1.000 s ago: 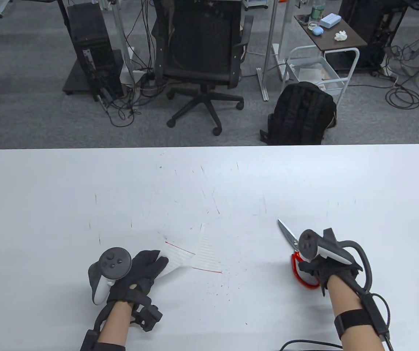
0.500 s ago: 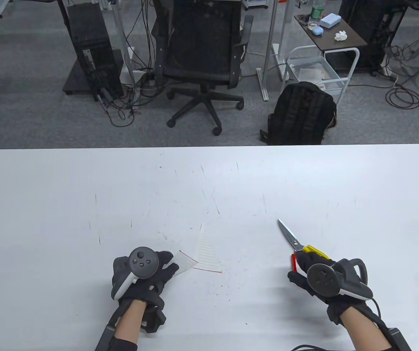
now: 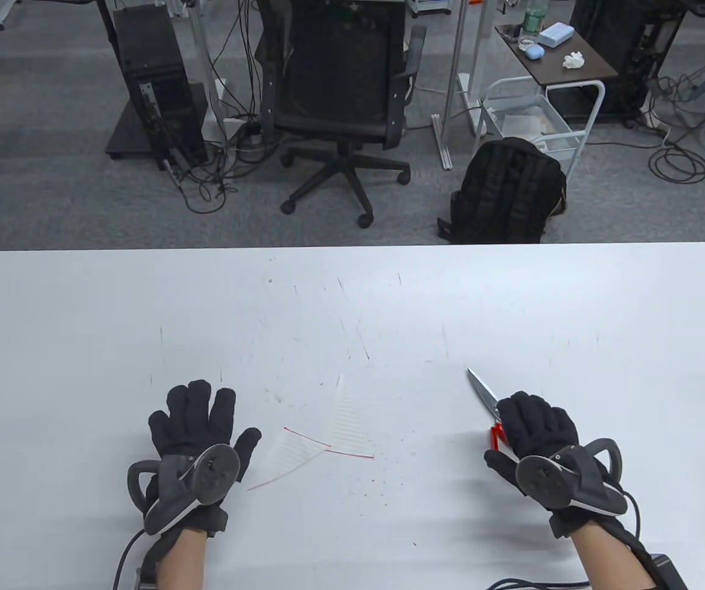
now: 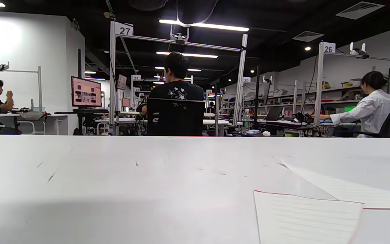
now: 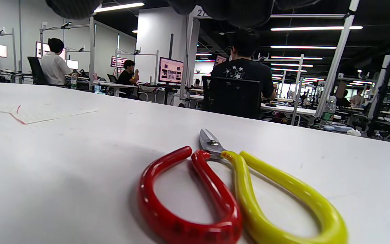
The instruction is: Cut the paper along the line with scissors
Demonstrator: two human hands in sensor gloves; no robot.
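Neither hand grips anything. The left hand (image 3: 195,424) lies flat on the white table (image 3: 82,319), palm down, its fingers (image 3: 189,399) spread and pointing away from the person; its thumb reaches toward the paper without clearly touching it. The right hand (image 3: 536,427) is also spread, palm down, just above the scissors (image 3: 484,393): the right wrist view shows the fingers (image 5: 235,12) hanging at the top edge, apart from the handles below. The scissors (image 5: 229,189) lie flat on the table with blades together, the red loop beside the yellow loop, and the blade tip points away from the person, up and to the left in the table view. Taking the scissors as landmark, the paper (image 3: 343,421) lies well to their left, between them and the left hand. It is lined paper in two pieces: a narrow triangular piece standing farther from the person, edged by a red line along its near side, and a second piece (image 3: 287,455) nearer the left hand with a red line along its far edge. The two pieces meet at one corner. In the left wrist view the near piece (image 4: 303,217) lies flat at lower right.
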